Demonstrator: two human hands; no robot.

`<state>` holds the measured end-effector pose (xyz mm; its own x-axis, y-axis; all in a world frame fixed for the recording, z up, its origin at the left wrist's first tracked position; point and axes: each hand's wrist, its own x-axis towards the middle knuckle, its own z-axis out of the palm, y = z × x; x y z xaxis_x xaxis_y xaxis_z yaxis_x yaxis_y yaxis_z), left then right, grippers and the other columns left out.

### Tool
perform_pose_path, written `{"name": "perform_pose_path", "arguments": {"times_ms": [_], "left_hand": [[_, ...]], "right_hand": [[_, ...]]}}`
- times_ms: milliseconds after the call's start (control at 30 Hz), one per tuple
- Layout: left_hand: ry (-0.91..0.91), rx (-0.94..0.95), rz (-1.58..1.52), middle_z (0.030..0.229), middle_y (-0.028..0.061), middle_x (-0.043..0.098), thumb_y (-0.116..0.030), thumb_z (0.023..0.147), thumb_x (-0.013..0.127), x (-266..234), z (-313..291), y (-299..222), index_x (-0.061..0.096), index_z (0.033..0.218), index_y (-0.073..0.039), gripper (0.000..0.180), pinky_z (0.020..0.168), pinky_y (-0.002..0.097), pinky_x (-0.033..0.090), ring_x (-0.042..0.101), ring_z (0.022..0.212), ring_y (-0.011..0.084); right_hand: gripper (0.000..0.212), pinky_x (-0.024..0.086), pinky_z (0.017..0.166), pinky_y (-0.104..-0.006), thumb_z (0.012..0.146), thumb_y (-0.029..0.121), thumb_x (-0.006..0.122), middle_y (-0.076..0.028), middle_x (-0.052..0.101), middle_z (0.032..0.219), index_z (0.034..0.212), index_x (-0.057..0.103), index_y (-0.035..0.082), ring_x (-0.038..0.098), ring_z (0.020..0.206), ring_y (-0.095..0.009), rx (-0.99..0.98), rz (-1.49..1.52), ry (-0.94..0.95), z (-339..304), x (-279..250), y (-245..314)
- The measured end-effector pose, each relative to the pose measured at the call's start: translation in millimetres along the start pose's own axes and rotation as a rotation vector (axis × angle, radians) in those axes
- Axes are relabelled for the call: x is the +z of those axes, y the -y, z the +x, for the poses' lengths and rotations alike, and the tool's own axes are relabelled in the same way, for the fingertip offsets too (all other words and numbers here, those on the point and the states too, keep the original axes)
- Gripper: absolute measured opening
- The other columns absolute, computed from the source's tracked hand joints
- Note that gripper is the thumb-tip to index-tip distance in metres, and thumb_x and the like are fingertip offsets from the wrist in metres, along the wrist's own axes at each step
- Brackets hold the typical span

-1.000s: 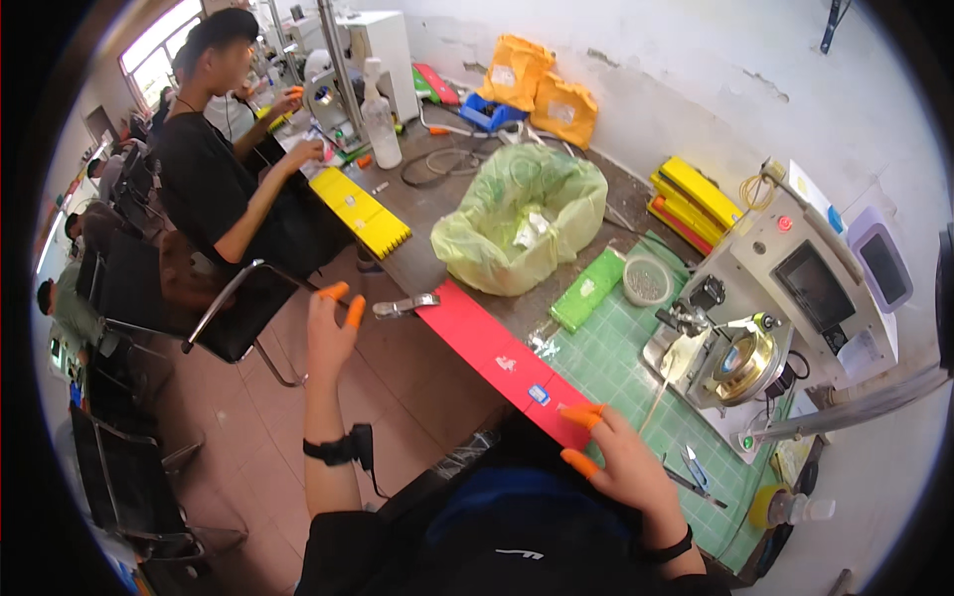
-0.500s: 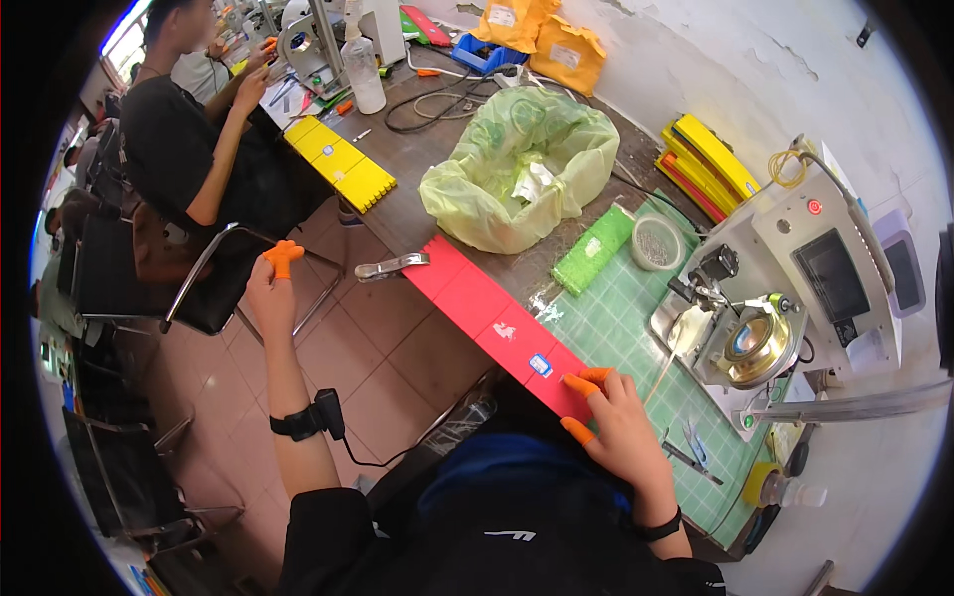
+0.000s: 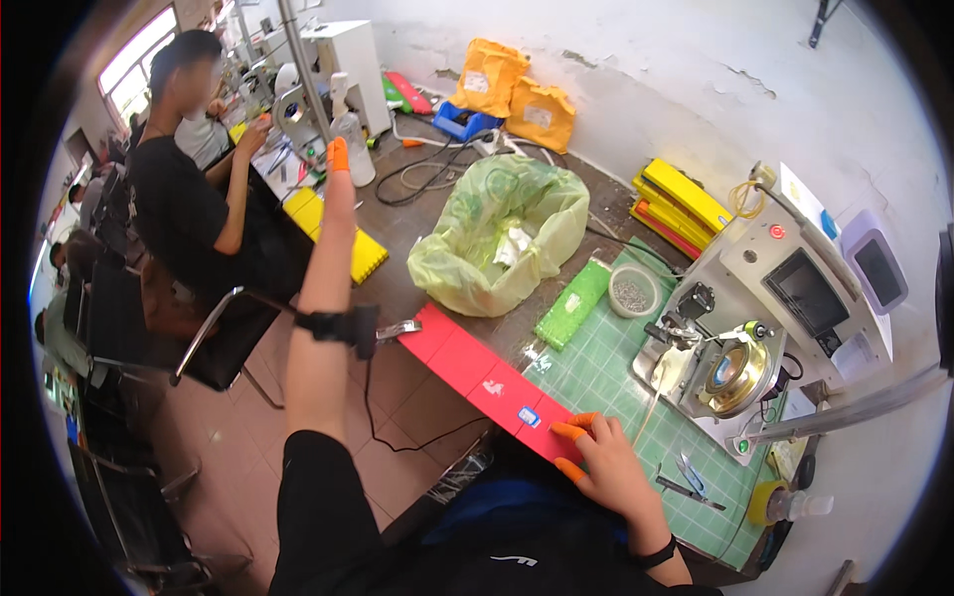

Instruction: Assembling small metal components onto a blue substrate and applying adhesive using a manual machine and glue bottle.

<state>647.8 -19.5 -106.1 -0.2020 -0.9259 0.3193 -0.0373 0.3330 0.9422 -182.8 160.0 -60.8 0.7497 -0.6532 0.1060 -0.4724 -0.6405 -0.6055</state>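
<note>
My left hand (image 3: 339, 174), with orange finger cots, is stretched far forward beside a clear spray bottle (image 3: 352, 144). Its fingers point away from me, seen nearly edge-on and close together; I make out nothing in them. Whether it touches the bottle I cannot tell. My right hand (image 3: 611, 472) lies at the near end of a long red segmented strip (image 3: 455, 358). Its orange-capped fingers rest on the strip, with the thumb apart by the near edge. A small blue-and-white label (image 3: 530, 416) sits on the strip, and a metal clamp (image 3: 397, 331) is at its far end.
A bin lined with a yellow-green bag (image 3: 497, 238) stands beyond the strip. To the right are a green textured pad (image 3: 573, 306), a bowl of small metal pieces (image 3: 633, 291), tweezers (image 3: 691, 475) and a bench machine (image 3: 735, 368). A co-worker (image 3: 189, 169) sits far left.
My left hand has reached forward and right, from over the floor to beside the spray bottle. The view has tilted up. My right hand stays at the strip's near end.
</note>
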Motion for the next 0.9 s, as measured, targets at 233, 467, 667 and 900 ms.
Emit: {"name": "perform_pose_path", "arguments": {"times_ms": [233, 467, 667, 900], "left_hand": [[-0.507, 0.006, -0.346, 0.144, 0.0097, 0.054, -0.034, 0.096, 0.066, 367.8, 262.3, 5.4, 0.047, 0.145, 0.0, 0.063, 0.111, 0.0297, 0.034, 0.047, 0.132, 0.0172], [-0.3, -0.347, 1.095, 0.108, 0.0133, 0.073, -0.038, 0.089, 0.073, 301.5, 98.8, -96.6, 0.069, 0.115, 0.002, 0.048, 0.086, 0.0338, 0.052, 0.069, 0.097, 0.022], [-0.258, -0.596, 1.305, 0.108, 0.02, 0.071, -0.022, 0.082, 0.081, 294.6, -77.8, -198.9, 0.066, 0.118, 0.002, 0.046, 0.087, 0.0374, 0.053, 0.069, 0.1, 0.0301], [-0.213, -0.766, 0.867, 0.111, 0.0131, 0.07, -0.009, 0.085, 0.077, 360.8, -187.6, -229.6, 0.063, 0.125, 0.002, 0.044, 0.082, 0.0295, 0.053, 0.069, 0.093, 0.0172]], "right_hand": [[0.044, 0.045, 0.101, -0.0422, 0.087, 0.021, 0.072, -0.014, 0.055, 0.126, 0.128, 0.06, 0.008, 0.052, 0.115, -0.036, 0.174, -0.019, -0.003, 7.7, 1.6, 0.3], [0.046, 0.044, 0.102, -0.0425, 0.087, 0.019, 0.074, -0.015, 0.053, 0.134, 0.129, 0.059, 0.008, 0.051, 0.119, -0.036, 0.084, 0.101, -0.018, -11.9, 12.4, -2.7], [0.045, 0.044, 0.104, -0.0432, 0.083, 0.015, 0.074, -0.017, 0.052, 0.132, 0.124, 0.059, 0.004, 0.051, 0.12, -0.037, 0.084, 0.022, -0.041, -7.7, 11.0, -8.4], [0.078, 0.037, 0.101, -0.0494, 0.07, 0.01, 0.082, -0.016, 0.046, 0.139, 0.141, 0.05, 0.006, 0.042, 0.125, -0.039, 0.194, -0.112, -0.096, 3.5, 26.9, 3.8]]}}
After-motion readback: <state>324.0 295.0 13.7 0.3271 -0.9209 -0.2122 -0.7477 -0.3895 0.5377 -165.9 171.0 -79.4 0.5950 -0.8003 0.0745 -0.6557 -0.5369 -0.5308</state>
